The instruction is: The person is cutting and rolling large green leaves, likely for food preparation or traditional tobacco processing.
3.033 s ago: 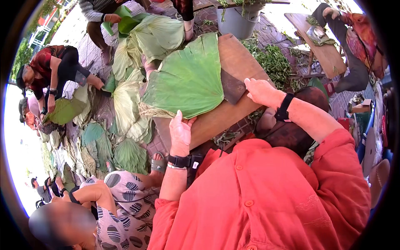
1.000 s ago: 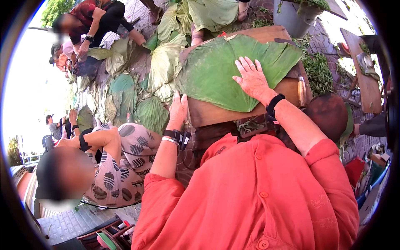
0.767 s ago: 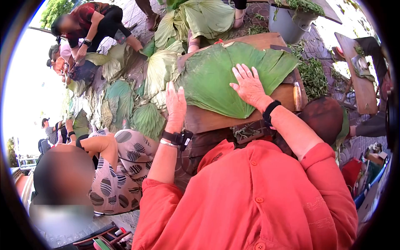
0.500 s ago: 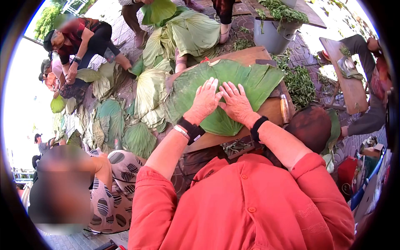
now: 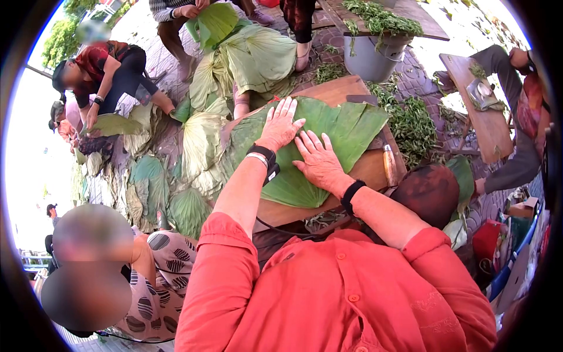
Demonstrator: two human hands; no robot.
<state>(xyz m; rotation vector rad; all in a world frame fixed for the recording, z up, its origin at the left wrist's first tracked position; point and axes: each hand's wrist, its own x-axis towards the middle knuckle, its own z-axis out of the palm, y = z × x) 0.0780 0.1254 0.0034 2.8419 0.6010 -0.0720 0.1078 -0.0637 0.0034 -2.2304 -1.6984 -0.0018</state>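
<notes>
Gently does it: light, even, flat-handed pressure would likely spare this thin leaf (image 5: 347, 132) from tearing.
Left hand (image 5: 278, 127) and right hand (image 5: 322, 167) lie open, fingers (image 5: 287, 111) straight and slightly spread, on the leaf beneath them, gripping nothing; a wooden handle (image 5: 389, 165) sits right of the right fingers (image 5: 317, 144).

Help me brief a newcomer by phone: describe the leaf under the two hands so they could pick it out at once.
Find the person's red shirt and, beyond it, the wooden board. The leaf is the broad green one spread across that board. Unlike the paler leaves on the paving, it has both the left hand and the right hand laid on it.
</notes>
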